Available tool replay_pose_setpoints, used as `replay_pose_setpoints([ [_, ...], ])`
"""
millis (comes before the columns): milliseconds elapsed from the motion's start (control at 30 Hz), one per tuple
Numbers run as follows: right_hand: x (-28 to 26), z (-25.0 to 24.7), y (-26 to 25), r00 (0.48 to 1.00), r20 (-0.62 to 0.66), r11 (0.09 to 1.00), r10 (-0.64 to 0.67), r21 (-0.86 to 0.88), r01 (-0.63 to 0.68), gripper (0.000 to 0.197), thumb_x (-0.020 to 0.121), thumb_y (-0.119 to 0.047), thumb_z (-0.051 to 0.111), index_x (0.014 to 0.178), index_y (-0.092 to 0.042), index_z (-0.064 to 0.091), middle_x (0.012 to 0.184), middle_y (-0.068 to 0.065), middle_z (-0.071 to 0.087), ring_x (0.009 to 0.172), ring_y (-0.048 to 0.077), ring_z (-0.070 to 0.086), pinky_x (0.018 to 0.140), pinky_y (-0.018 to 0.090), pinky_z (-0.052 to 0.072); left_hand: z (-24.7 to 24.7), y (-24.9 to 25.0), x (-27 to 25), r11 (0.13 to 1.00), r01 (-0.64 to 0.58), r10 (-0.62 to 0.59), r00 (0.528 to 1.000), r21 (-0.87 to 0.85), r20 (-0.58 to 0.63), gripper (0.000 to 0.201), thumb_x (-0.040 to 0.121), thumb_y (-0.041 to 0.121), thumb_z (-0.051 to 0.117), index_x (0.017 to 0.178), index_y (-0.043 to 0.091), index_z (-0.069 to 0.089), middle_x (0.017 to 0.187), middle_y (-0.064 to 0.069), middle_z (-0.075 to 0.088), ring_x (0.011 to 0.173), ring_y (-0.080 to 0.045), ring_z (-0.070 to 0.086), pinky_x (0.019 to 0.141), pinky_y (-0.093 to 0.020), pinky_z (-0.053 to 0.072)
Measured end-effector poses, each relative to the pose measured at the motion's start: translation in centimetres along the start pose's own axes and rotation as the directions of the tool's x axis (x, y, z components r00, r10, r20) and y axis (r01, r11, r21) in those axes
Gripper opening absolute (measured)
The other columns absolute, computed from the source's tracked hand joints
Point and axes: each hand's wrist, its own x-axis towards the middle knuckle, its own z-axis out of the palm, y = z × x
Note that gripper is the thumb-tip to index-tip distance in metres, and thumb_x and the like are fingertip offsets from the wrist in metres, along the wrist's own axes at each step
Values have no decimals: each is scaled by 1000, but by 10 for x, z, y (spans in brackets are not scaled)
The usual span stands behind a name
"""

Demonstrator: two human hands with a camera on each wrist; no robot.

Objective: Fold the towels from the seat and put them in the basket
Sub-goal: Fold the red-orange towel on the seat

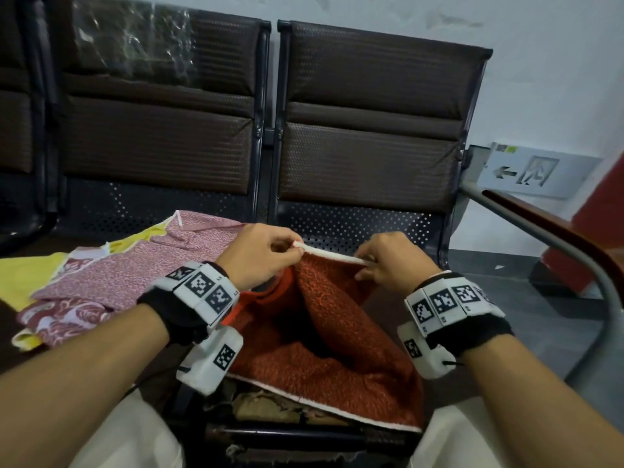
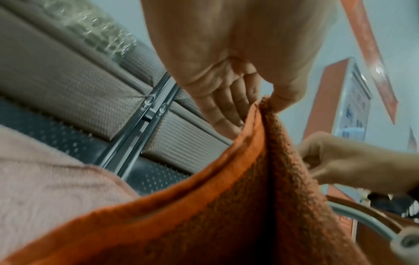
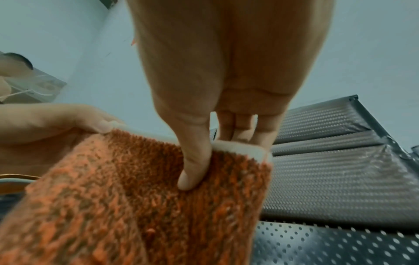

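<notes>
- Left hand (image 1: pixel 260 255) and right hand (image 1: pixel 391 261) each pinch the white edge of the orange towel (image 1: pixel 324 336), which hangs between and below them.
- Soft, floppy, light (probably): best held at the corners.
- More towels (image 1: pixel 128 275) lie beside the left hand.

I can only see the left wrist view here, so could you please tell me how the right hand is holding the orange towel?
Observer: The right hand pinches the orange towel at its white edge, thumb on the near face and fingers behind.
Operator: Thank you. Is the towel lifted or lying flat?
Observer: The left hand and the right hand hold the white edge up between them; the rest hangs and drapes over the seat front.
Operator: Are other towels waiting?
Observer: Yes, a pink patterned cloth and a yellow one lie unfolded on the seat to the left.
</notes>
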Motion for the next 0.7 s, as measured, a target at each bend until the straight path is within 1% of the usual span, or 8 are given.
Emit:
replay_pose_setpoints([
  [67, -4, -8, -6, 998, -67, 994, -10, -109, 3, 19, 76, -33, 74, 92, -23, 71, 92, -1, 48, 100, 24, 54, 85, 35, 43, -2, 7, -4, 998, -30, 31, 999, 64, -29, 7, 81, 11, 65, 82, 14, 71, 59, 8, 66, 52, 2, 55, 57, -15, 44],
  [100, -6, -14, -9, 994, -108, 986, -10, -165, -8, 19, 78, -36, 71, 93, -24, 69, 97, 0, 47, 103, 24, 50, 87, 36, 37, -4, 11, -5, 997, -28, 31, 998, 69, -47, 7, 80, 10, 66, 83, 13, 71, 64, 3, 68, 57, -7, 60, 62, -21, 48],
  [200, -8, -39, -18, 991, -132, 990, 11, -141, -29, 15, 83, -33, 63, 95, -27, 57, 105, -1, 46, 108, 24, 43, 88, 38, 25, -17, 26, -4, 995, -37, 45, 996, 98, -80, 9, 76, 5, 68, 84, 8, 67, 74, -8, 71, 68, -24, 67, 72, -36, 56],
  [300, -2, -77, -26, 995, -93, 997, 42, -65, -48, 16, 82, -24, 59, 88, -29, 45, 90, 0, 53, 100, 28, 54, 92, 42, 34, -41, 44, 7, 970, -54, 68, 996, 238, -52, 19, 72, 10, 69, 90, 13, 69, 78, -5, 72, 74, -23, 67, 76, -37, 55],
  [367, 4, -101, -33, 993, -104, 998, 59, -27, -62, 16, 78, -19, 56, 90, -29, 52, 94, 7, 62, 98, 31, 58, 90, 41, 47, -56, 58, 19, 934, -61, 84, 995, 351, -50, 21, 72, 18, 68, 93, 20, 71, 80, -2, 72, 81, -20, 66, 79, -33, 53],
  [500, 16, -136, -43, 966, -229, 992, 124, 42, -117, 23, 78, -23, 57, 98, -23, 69, 101, 12, 67, 98, 31, 61, 85, 37, 52, -75, 84, 51, 900, -14, 96, 982, 436, -165, 20, 79, 24, 59, 96, 19, 70, 90, -9, 71, 95, -29, 62, 86, -34, 48],
  [600, 20, -156, -46, 911, -389, 990, 139, 87, -114, 23, 79, -23, 55, 98, -21, 69, 96, 13, 68, 95, 33, 62, 81, 39, 53, -83, 98, 72, 915, -2, 104, 967, 404, -232, 20, 83, 22, 54, 99, 17, 65, 94, -14, 69, 97, -32, 60, 84, -36, 47],
  [700, 13, -167, -44, 813, -578, 994, 76, 112, -14, 23, 80, -21, 53, 97, -20, 69, 95, 10, 70, 93, 30, 63, 80, 37, 52, -86, 111, 77, 945, -70, 180, 928, 320, -326, 17, 85, 19, 51, 99, 15, 61, 88, -12, 67, 88, -30, 60, 77, -33, 44],
])
